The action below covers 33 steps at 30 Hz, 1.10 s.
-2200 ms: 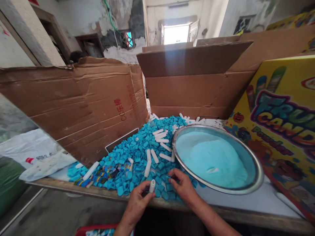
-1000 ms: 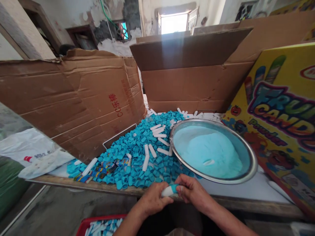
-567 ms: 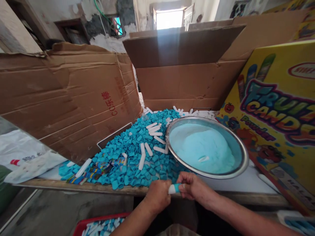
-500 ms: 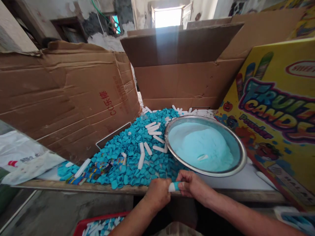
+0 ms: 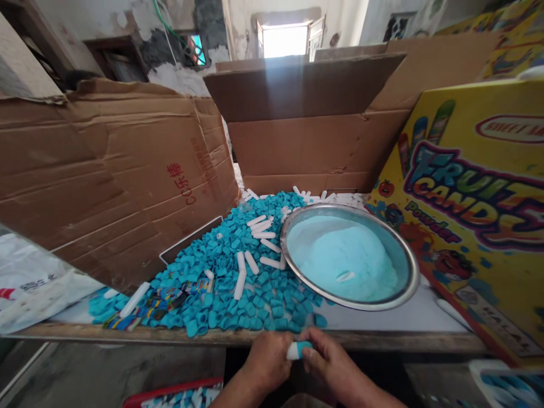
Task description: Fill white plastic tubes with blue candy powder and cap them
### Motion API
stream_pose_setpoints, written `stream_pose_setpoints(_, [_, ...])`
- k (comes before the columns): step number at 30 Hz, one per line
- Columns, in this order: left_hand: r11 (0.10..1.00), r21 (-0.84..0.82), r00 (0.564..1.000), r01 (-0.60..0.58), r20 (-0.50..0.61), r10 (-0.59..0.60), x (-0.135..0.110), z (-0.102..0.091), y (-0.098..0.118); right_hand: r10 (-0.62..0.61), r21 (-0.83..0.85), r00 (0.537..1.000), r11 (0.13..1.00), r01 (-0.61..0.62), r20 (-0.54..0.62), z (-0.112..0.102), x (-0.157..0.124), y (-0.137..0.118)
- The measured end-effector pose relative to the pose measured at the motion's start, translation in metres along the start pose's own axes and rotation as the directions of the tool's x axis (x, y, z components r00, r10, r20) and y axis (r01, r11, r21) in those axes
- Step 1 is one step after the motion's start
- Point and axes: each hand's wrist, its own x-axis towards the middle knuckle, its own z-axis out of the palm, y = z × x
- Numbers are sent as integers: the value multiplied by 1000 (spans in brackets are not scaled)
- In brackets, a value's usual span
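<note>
My left hand (image 5: 268,362) is closed round a white plastic tube (image 5: 292,351), just below the table's front edge. My right hand (image 5: 330,364) pinches the blue cap (image 5: 303,348) that sits on the tube's end. The two hands meet at the tube. A heap of loose blue caps (image 5: 238,272) with several white tubes (image 5: 245,266) on it covers the table in front of them. To the right stands a steel bowl (image 5: 408,277) holding pale blue powder (image 5: 340,258) with one white tube lying in it.
Brown cardboard boxes (image 5: 127,175) wall the table at left and back. A yellow candy carton (image 5: 476,215) leans at the right. A red crate (image 5: 170,395) of capped tubes sits below left. A white sack (image 5: 29,283) lies at the far left. The wooden table edge (image 5: 170,335) runs across the front.
My left hand held a bare white tube while the right reached into the caps. Both hands then came together with a blue cap on the tube and dropped below the table's edge.
</note>
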Motion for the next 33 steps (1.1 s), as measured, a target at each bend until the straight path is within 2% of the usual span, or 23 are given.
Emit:
stream_pose_setpoints(2, [997,-67,999,41,-21,-43,-3,-1,-6,-37,-78,998,996,33,-46,-10,-4,10])
stream_pose_setpoints(4, [978,-183,991,97,-73,-112,-6,-3,-15,-104,-247,981,967,61,-162,-28,-6,17])
stream_pose_setpoints(6, [943,-311,978,118,-126,-164,-9,-7,-25,-158,-457,955,889,27,-251,-48,-5,18])
stream_pose_setpoints(8, [907,-413,975,78,-158,-156,-12,-10,-30,-176,-643,949,765,-36,-262,-60,-2,15])
stream_pose_setpoints(10, [872,-490,976,-3,-190,-103,-13,-12,-29,-160,-767,959,637,-82,-236,-62,2,9])
stream_pose_setpoints(12, [829,-551,974,-96,-223,-36,-15,-13,-25,-138,-831,968,546,-103,-210,-57,6,2])
stream_pose_setpoints(15, [790,-583,960,-189,-277,25,-16,-12,-18,-120,-880,970,455,-137,-212,-46,11,0])
stream_pose_setpoints(18, [795,-565,950,-220,-308,44,-16,-9,-17,-111,-906,971,394,-153,-212,-43,17,5])
stream_pose_setpoints(23, [780,-590,955,-209,-295,32,-14,-6,-17,-233,-901,949,423,-98,-213,-42,18,12])
stream_pose_setpoints(30, [637,-765,989,-95,-144,-26,0,-7,1,-345,-738,939,632,235,4,-28,3,-3])
stream_pose_setpoints(33, [581,-811,995,-72,-98,-13,8,-4,4,-382,-619,923,717,319,34,-25,1,-9])
